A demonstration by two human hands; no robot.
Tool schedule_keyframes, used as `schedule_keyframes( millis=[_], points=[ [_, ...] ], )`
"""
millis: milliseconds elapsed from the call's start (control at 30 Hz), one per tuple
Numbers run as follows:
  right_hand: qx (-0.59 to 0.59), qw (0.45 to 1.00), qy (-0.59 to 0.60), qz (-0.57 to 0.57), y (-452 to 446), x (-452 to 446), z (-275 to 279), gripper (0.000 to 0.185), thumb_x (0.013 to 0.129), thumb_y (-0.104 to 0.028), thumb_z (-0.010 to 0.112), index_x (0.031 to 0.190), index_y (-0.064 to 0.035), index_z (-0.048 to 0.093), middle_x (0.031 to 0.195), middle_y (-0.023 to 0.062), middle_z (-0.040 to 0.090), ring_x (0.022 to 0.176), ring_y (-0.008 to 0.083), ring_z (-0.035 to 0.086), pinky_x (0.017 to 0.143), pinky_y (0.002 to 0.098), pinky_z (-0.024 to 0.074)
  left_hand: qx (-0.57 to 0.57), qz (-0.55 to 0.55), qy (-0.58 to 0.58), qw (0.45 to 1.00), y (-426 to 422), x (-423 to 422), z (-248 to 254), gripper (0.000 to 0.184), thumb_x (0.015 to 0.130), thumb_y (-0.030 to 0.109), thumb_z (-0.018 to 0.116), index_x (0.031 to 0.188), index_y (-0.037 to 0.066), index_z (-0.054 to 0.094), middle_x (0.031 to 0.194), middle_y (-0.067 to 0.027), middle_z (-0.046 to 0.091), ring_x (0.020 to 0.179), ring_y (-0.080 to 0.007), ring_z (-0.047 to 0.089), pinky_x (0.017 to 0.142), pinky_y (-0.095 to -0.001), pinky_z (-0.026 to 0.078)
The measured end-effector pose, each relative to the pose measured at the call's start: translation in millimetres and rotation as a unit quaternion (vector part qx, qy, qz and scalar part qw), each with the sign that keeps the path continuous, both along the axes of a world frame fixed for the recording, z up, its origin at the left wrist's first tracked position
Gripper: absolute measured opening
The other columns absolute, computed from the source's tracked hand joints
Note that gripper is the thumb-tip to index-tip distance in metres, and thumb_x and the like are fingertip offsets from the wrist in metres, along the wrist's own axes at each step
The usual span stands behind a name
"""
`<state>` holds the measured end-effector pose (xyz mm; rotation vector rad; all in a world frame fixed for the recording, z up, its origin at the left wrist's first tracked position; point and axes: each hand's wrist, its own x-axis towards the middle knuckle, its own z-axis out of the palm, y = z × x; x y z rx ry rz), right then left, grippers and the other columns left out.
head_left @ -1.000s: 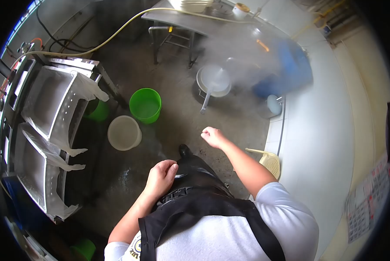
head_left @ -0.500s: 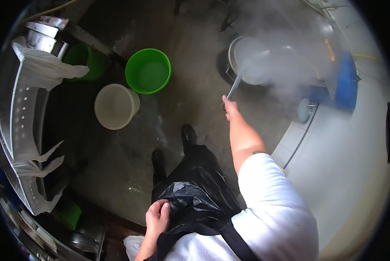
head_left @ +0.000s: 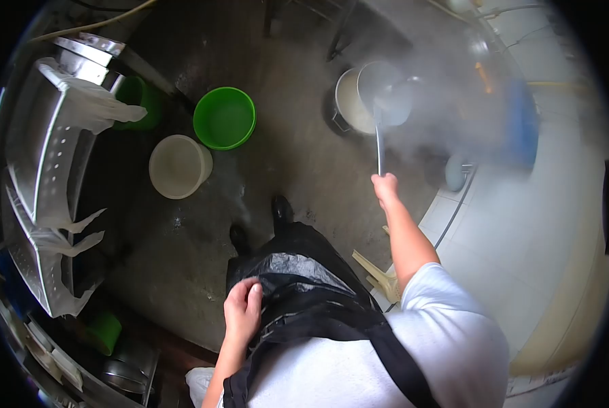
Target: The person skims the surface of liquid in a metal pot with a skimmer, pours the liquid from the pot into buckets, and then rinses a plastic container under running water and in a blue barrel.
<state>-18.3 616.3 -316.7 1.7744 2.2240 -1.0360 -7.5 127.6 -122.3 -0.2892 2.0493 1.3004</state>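
My right hand [head_left: 386,188] is closed around the end of a long-handled metal ladle [head_left: 380,151]. The ladle's wide round bowl is over the right part of a large metal pot [head_left: 350,102] on the floor. Pale contents show inside the pot, but steam blurs the bowl and what is in it. My left hand [head_left: 242,309] is held at waist height in front of my black apron [head_left: 297,272]. Its fingers are curled in with the thumb alongside, and I see nothing in them.
A green tub [head_left: 225,119] and a white bucket [head_left: 179,167] stand on the floor ahead to the left. Perforated metal shelving [head_left: 42,170] with plastic sheeting lines the left side. Steam drifts around a blue object [head_left: 522,129] at right. A pale stool-like piece [head_left: 379,275] is beside my right arm.
The ladle has swung from a slant to nearly upright in view, and its bowl has shifted right relative to the pot. My right hand has moved right; the left stays by the apron.
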Motion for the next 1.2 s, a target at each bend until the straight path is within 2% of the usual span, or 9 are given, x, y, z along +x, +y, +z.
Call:
schedule_keyframes(
  millis=[167,233,400,500,567,633,833,900,1200],
  points=[
    [0.040,0.997,-0.034,0.056,12,54,69,0.029,0.080,-0.019,0.070,0.094,0.0068,0.066,0.084,0.0182,0.069,0.080,0.0293,0.068,0.074,0.0430,0.0518,0.040,-0.016,0.097,0.994,-6,-24,40,0.024,0.101,0.018,0.064,0.111,-0.003,0.070,0.090,-0.0120,0.071,0.081,-0.0167,0.066,0.076,-0.0314,0.054],
    [0.013,0.998,-0.035,0.043,-4,56,114,0.022,0.078,-0.017,0.070,0.084,0.0026,0.066,0.076,0.0102,0.064,0.070,0.0222,0.061,0.065,0.0407,0.0472,0.052,-0.027,0.137,0.989,-16,-28,50,0.022,0.103,0.017,0.062,0.112,-0.002,0.068,0.093,-0.0032,0.069,0.083,-0.0112,0.065,0.078,-0.0276,0.053],
    [0.027,0.994,-0.070,0.073,-5,76,122,0.031,0.077,-0.020,0.073,0.091,0.0073,0.068,0.080,0.0134,0.067,0.074,0.0236,0.064,0.068,0.0414,0.0483,0.073,-0.020,0.168,0.983,-36,-27,70,0.025,0.102,0.019,0.065,0.113,-0.002,0.069,0.094,-0.0086,0.071,0.084,-0.0156,0.066,0.079,-0.0300,0.054],
    [0.052,0.990,-0.091,0.094,23,52,112,0.042,0.075,-0.023,0.076,0.103,0.0078,0.073,0.100,0.0230,0.074,0.097,0.0339,0.073,0.085,0.0419,0.0537,0.073,-0.028,0.145,0.986,-42,-25,83,0.025,0.100,0.020,0.067,0.112,-0.002,0.070,0.095,-0.0140,0.071,0.086,-0.0211,0.068,0.081,-0.0333,0.054],
    [0.018,0.994,-0.072,0.078,49,27,107,0.029,0.072,-0.017,0.076,0.088,0.0065,0.073,0.077,0.0140,0.070,0.066,0.0265,0.067,0.063,0.0413,0.0511,0.074,-0.042,0.157,0.984,-45,-21,83,0.025,0.100,0.020,0.067,0.112,-0.002,0.070,0.095,-0.0141,0.070,0.086,-0.0227,0.068,0.081,-0.0334,0.054],
    [-0.064,0.997,-0.025,0.043,52,2,128,0.015,0.073,-0.011,0.074,0.067,-0.0054,0.061,0.055,0.0019,0.049,0.042,0.0140,0.041,0.043,0.0354,0.0280,0.065,-0.053,0.158,0.984,-45,-17,87,0.024,0.100,0.020,0.067,0.112,-0.001,0.069,0.097,-0.0140,0.070,0.088,-0.0238,0.068,0.082,-0.0341,0.054],
    [-0.092,0.995,-0.037,0.004,48,-21,156,0.021,0.076,-0.007,0.070,0.064,-0.0091,0.054,0.052,0.0001,0.045,0.040,0.0122,0.036,0.041,0.0320,0.0251,0.057,-0.041,0.151,0.986,-48,-11,89,0.024,0.100,0.019,0.066,0.112,-0.001,0.069,0.098,-0.0149,0.070,0.090,-0.0252,0.069,0.083,-0.0345,0.054],
    [-0.080,0.993,-0.080,0.021,51,-19,153,0.024,0.080,-0.019,0.071,0.064,-0.0169,0.053,0.054,-0.0050,0.043,0.043,0.0089,0.035,0.043,0.0304,0.0220,0.057,-0.036,0.159,0.985,-48,-10,90,0.024,0.100,0.020,0.066,0.112,-0.001,0.069,0.098,-0.0152,0.070,0.091,-0.0266,0.069,0.083,-0.0353,0.054],
    [-0.097,0.992,-0.081,-0.012,57,-15,158,0.025,0.081,-0.017,0.071,0.065,-0.0159,0.052,0.054,-0.0044,0.043,0.042,0.0096,0.035,0.042,0.0299,0.0204,0.062,-0.036,0.181,0.981,-41,-10,91,0.024,0.100,0.019,0.066,0.112,-0.001,0.070,0.099,-0.0160,0.071,0.091,-0.0274,0.069,0.084,-0.0359,0.054]
  ],
)
